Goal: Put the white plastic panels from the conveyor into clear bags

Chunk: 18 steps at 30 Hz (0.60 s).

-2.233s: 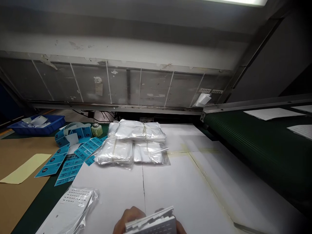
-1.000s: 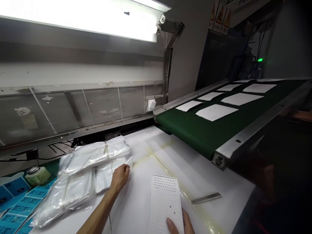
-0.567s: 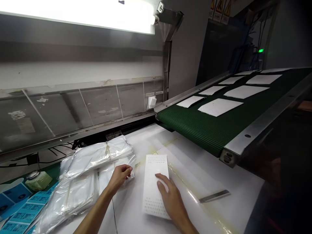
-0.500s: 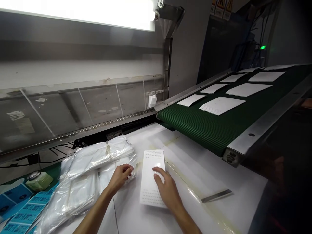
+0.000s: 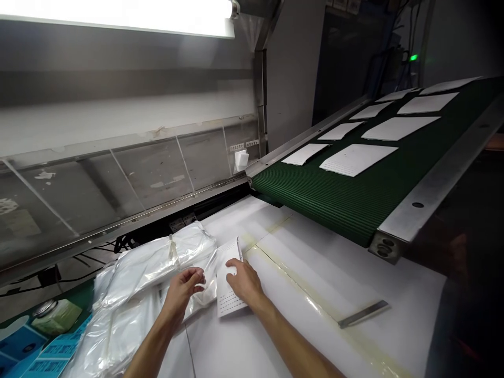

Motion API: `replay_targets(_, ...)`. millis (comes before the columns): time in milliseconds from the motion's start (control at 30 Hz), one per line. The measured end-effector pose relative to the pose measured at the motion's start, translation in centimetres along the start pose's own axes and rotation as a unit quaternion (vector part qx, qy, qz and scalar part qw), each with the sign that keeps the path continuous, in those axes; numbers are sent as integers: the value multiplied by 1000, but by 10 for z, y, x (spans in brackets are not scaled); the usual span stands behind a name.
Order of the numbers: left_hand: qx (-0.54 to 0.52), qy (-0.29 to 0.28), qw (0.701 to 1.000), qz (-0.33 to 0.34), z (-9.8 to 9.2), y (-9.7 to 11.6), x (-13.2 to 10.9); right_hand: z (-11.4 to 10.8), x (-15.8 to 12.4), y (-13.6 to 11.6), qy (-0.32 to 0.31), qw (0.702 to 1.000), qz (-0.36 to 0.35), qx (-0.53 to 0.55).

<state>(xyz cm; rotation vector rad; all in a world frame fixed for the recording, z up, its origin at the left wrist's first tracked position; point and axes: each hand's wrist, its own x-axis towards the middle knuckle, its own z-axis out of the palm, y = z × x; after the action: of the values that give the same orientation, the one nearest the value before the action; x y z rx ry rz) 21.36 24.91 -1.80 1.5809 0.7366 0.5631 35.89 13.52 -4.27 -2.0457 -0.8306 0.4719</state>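
White printed cards [image 5: 226, 303] in R hand [image 5: 244, 283] (head view), gripping w/ thumb + fingers just R of clear plastic bags [image 5: 132, 310]. Curling L hand [image 5: 183, 287] over bags' R side; can't tell if pinching one. Also seeing metal strip [image 5: 363, 314] farther R on white tabletop [image 5: 334, 268].

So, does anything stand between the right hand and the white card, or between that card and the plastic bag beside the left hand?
Nothing visible does. The right hand is on the white card, whose left edge sits beside the plastic bag; whether those two touch is unclear.
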Motion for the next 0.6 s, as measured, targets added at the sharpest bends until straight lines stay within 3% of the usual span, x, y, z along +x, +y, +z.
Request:
replay_targets(133, 3, 8, 1000, -24, -6, -2, -1, -24, -3, 4, 12, 999, 2, 43)
replay_targets(267, 85, -23, 996, -11, 9, -6, 1, -70, -20, -4, 54, 990, -31, 129)
replay_targets(333, 142, -30, 989, 5, 21, -8, 7, -91, -34, -5, 29, 975, -17, 220)
replay_targets(400, 190, -30, 981, 20, 32, -10, 15, -103, -47, -1, -45, 948, 44, 312)
replay_targets(500, 223, -25, 974, 19, 40, -13, 25, -100, -61, 14, -142, 910, 129, 368)
replay_targets(600, 210, -13, 978, -8, 37, -13, 28, -80, -67, 30, -166, 903, 154, 365)
